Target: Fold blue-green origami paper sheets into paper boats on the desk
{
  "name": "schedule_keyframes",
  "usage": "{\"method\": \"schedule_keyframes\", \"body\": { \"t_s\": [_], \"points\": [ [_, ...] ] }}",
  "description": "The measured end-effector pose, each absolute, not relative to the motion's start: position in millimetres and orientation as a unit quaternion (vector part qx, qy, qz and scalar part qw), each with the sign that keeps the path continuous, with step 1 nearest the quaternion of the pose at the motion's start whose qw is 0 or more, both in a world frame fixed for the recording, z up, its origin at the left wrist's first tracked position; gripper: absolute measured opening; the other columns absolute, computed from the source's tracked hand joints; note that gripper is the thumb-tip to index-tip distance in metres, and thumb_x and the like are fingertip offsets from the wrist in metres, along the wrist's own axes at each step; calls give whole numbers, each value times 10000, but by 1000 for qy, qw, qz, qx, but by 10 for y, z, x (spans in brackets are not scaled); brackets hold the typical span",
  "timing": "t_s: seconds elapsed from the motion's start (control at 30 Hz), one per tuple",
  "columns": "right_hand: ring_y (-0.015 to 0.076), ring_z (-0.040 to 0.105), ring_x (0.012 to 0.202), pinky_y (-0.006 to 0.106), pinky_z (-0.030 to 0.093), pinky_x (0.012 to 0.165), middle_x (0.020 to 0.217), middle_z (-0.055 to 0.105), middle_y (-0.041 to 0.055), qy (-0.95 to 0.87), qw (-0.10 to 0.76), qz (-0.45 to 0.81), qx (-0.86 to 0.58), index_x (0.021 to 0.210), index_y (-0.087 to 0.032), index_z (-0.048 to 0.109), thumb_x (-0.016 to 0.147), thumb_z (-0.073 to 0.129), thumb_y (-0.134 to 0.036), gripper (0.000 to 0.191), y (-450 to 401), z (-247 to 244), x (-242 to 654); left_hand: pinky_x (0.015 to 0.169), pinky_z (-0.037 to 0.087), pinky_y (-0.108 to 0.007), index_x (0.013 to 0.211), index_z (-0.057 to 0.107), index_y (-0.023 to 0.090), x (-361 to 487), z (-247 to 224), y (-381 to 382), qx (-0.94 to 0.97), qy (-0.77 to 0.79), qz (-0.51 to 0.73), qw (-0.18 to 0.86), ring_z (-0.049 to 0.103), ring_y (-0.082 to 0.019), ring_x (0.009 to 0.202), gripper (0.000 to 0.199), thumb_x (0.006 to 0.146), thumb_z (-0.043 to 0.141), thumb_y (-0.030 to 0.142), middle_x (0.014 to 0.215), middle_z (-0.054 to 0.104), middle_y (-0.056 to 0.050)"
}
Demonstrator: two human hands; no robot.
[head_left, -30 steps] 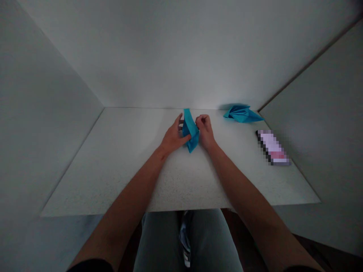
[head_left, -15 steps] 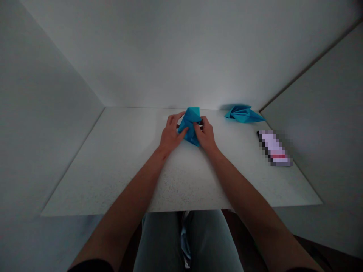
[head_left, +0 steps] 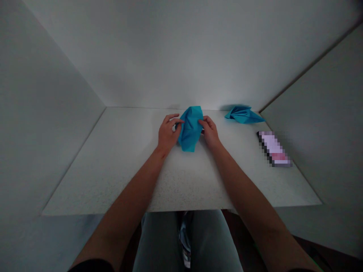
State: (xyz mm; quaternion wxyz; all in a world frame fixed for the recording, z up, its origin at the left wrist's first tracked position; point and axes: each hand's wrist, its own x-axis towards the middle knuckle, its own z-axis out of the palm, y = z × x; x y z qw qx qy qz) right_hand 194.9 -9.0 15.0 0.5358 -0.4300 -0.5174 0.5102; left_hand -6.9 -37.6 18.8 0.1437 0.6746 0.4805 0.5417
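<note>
A creased piece of blue paper [head_left: 191, 129], partly opened out, is held over the back middle of the white table [head_left: 113, 158]. My left hand [head_left: 169, 131] pinches its left edge between thumb and forefinger, the other fingers raised. On the opposite side, my right hand [head_left: 209, 130] grips the right edge, with its thumb on the front face and some fingers hidden behind. The paper's lower end hangs between my wrists.
A folded blue paper piece [head_left: 243, 114] with pointed ends lies at the back right by the wall. Nearer, a pixelated phone-like object [head_left: 274, 149] rests along the table's right edge. Pale walls [head_left: 176, 53] enclose the back and sides.
The blue paper has opened wider and its lower end reaches further down. My hands have moved slightly apart, from its middle to its side edges.
</note>
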Motion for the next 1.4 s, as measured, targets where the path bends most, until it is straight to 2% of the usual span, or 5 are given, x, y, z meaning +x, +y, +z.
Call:
{"method": "schedule_keyframes", "body": {
  "t_s": [0.2, 0.53, 0.97, 1.13, 1.4],
  "points": [
    [166, 509, 723, 301, 477, 682, 764, 541, -32, -579, 521, 504, -373, 829, -268, 524, 809, 759, -489, 323, -150, 150, 1876, 946, 605, -400, 1165, 764, 249, -41, 176, -368, 631, 509, 551, 199, 744, -220, 1003, 248, 938, 777, 348, 1135, 796, -79],
    [165, 563, 749, 310, 492, 690, 812, 627, -16, -620, 483, 525, -328, 852, -256, 584, 776, 864, -663, 500, -250, 173, 1810, 756, 572, -327, 967, 739, 237, -45, 209, -379, 582, 539, 553, 255, 695, -179, 770, 219, 928, 772, 450, 901, 770, -37],
    [142, 486, 652, 287, 396, 598, 709, 583, -31, -646, 500, 371, -442, 815, -253, 614, 843, 822, -573, 383, -213, 152, 1914, 784, 541, -288, 904, 604, 241, -89, 209, -264, 502, 506, 645, 276, 635, -168, 857, 277, 998, 607, 502, 935, 670, -32],
    [141, 503, 663, 285, 406, 602, 737, 574, -36, -601, 539, 422, -413, 856, -261, 591, 855, 792, -633, 423, -124, 101, 1923, 703, 506, -275, 866, 496, 250, -166, 154, -180, 394, 487, 709, 322, 567, -153, 740, 386, 1032, 520, 598, 801, 527, 9],
    [151, 539, 598, 281, 448, 539, 712, 608, -53, -534, 561, 484, -407, 981, -303, 563, 766, 807, -808, 601, -111, 165, 1914, 846, 521, -308, 911, 480, 249, -376, 21, -103, 313, 576, 706, 268, 606, -187, 942, 364, 1070, 462, 576, 924, 569, -24]
  ]
}}
